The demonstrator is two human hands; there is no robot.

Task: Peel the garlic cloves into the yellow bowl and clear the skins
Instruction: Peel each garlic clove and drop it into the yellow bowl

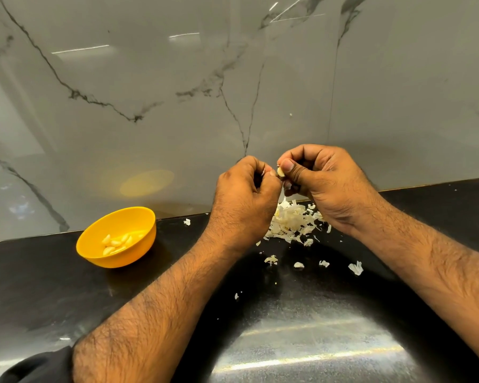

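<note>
Black polished desk [53, 294], marble wall behind. Near: stray skin flakes [356, 268]. Left: yellow bowl [116, 237] holding peeled cloves [116, 243]. Farther right: skin pile [295, 223]; above it, left hand [245, 197] and right hand [328, 179] together, pinching one garlic clove [280, 172].

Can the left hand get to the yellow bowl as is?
Probably yes. The yellow bowl sits open on the counter to that side with nothing between, though the left hand is pinching a garlic clove.
</note>
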